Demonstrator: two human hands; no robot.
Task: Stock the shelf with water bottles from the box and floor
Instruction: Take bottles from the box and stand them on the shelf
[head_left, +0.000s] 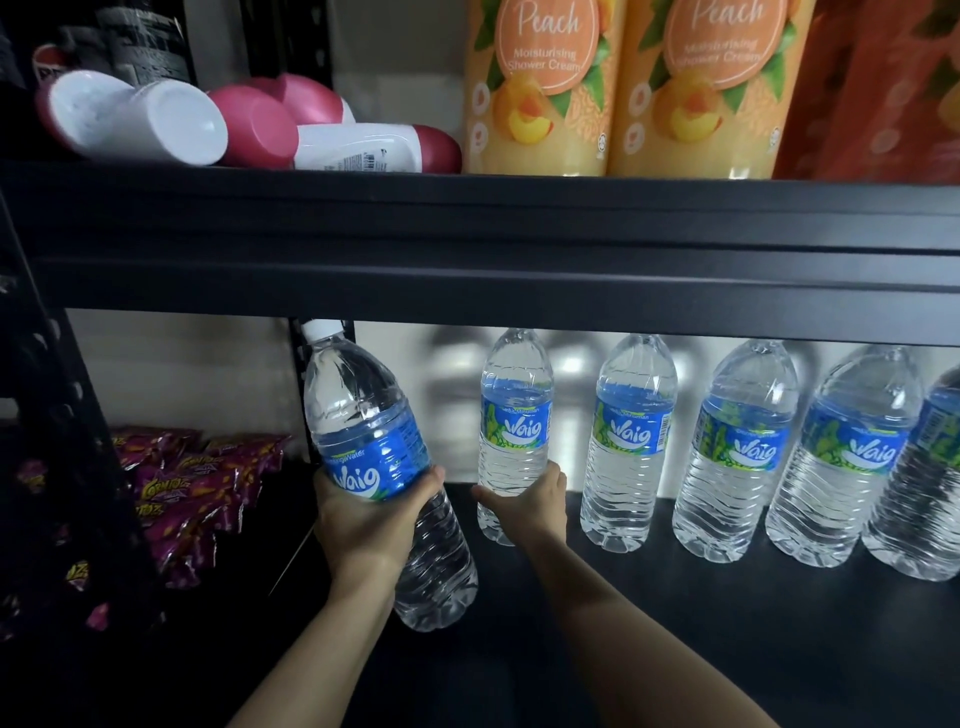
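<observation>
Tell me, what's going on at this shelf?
A person is stocking water bottles. Their left hand grips a tilted bottle around its label; it is not yet standing on the lower shelf. Their right hand holds the leftmost standing bottle of a row already on that shelf. Snack packets lie to the left.

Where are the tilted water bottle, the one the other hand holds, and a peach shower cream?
Tilted clear plastic water bottle (371, 457), blue label: head view, blue label.
Upright clear water bottle (515, 426), leftmost in row: head view, blue label.
Orange peach shower cream bottle (540, 52), left one: head view, front label.
</observation>
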